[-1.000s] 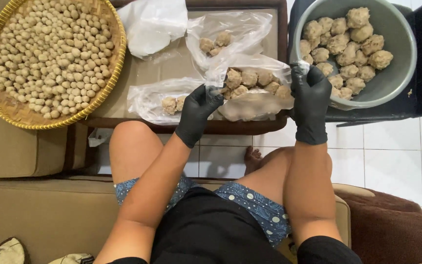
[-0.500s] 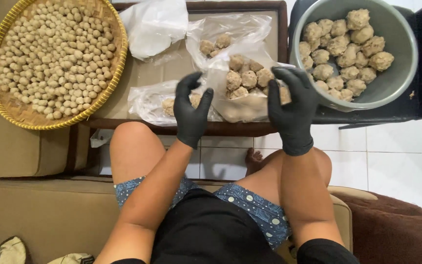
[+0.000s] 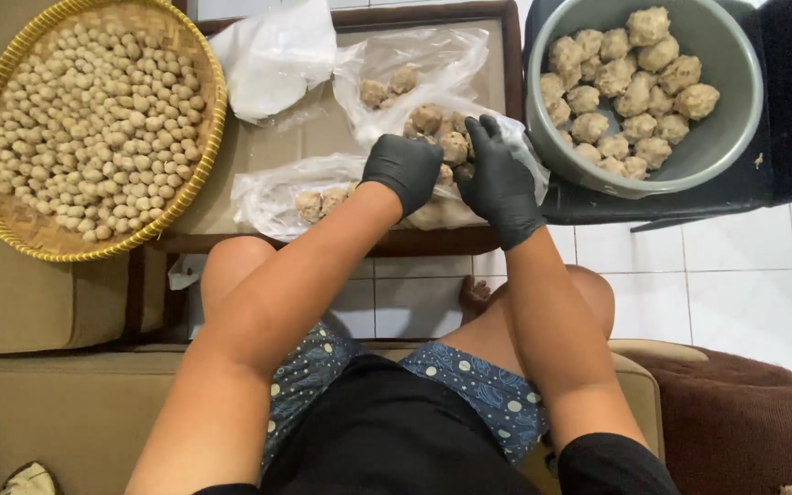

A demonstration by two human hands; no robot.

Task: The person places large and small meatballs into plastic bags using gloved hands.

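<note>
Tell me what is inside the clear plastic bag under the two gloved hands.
The clear plastic bag holds rough brown balls. The left hand and right hand cover its middle, so the full count is hidden.

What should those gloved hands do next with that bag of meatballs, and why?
Probably gather the bag's loose open top and pinch it shut. Both the left hand and right hand rest on the clear plastic bag, which already holds a heap of large meatballs, and its mouth looks open.
</note>
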